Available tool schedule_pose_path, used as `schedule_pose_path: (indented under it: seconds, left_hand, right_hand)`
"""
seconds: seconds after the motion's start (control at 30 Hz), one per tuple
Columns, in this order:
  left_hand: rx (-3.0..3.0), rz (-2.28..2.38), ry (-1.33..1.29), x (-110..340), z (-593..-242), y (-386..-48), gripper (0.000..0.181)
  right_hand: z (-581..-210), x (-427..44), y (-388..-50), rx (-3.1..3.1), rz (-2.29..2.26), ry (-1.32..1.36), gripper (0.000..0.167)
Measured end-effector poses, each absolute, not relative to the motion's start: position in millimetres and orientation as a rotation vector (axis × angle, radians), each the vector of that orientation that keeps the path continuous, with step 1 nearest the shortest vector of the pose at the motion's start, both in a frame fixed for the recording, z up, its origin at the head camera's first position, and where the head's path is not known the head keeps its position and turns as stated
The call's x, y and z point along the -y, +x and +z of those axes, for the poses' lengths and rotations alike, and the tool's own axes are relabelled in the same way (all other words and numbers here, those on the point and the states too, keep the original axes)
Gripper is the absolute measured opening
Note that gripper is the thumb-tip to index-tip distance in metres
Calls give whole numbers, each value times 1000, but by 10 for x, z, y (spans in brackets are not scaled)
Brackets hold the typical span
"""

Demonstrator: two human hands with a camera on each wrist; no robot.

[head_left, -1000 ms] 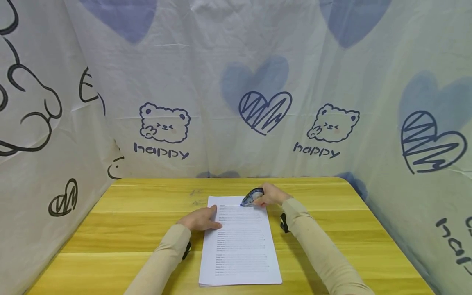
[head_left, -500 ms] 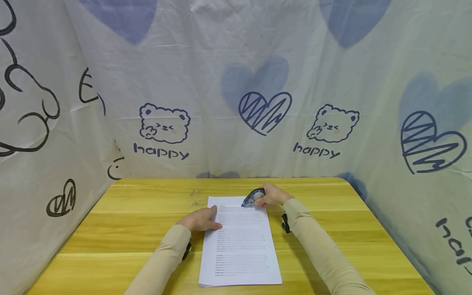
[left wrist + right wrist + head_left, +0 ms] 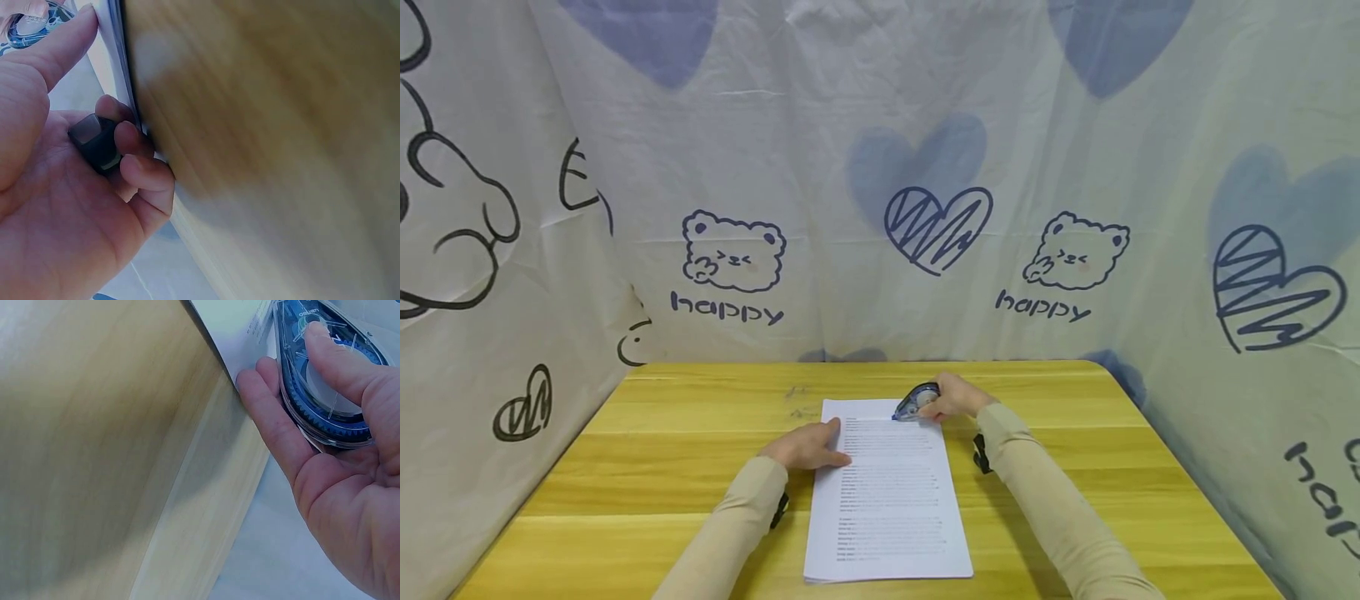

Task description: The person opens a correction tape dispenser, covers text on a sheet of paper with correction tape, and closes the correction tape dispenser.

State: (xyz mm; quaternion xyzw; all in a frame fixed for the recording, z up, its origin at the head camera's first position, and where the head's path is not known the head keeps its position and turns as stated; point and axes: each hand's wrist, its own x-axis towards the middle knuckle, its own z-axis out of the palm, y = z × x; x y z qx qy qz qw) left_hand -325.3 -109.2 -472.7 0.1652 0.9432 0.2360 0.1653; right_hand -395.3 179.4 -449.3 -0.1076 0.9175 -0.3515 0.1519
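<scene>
A stack of printed paper (image 3: 895, 500) lies upright on the table. My left hand (image 3: 807, 446) rests at its upper left edge, thumb on the sheet. In the left wrist view, curled fingers of my left hand (image 3: 69, 169) hold a small black object (image 3: 97, 144) against the palm. My right hand (image 3: 953, 396) grips a blue, clear-cased correction tape (image 3: 914, 402), its tip on the top lines of the sheet. In the right wrist view, the thumb of my right hand (image 3: 337, 462) presses the case of the correction tape (image 3: 334, 381), and fingertips touch the paper's edge.
The yellow wooden table (image 3: 685, 467) extends to both sides of the paper. Behind it and at both sides hangs a pale cloth (image 3: 850, 317) with hearts and bear drawings. Dark bands (image 3: 981, 454) sit at both wrists.
The correction tape and my right hand have shifted very slightly to the right along the top lines. My left hand has stayed in place on the paper.
</scene>
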Motion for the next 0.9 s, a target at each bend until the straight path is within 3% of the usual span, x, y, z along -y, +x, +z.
schedule_pose_path:
  seconds: [0.9]
  left_hand:
    - [-2678,690,456,1094,-4743,-3254,84]
  right_hand:
    - [-4496,-1845,-3959,-2612,-1004,-279,29]
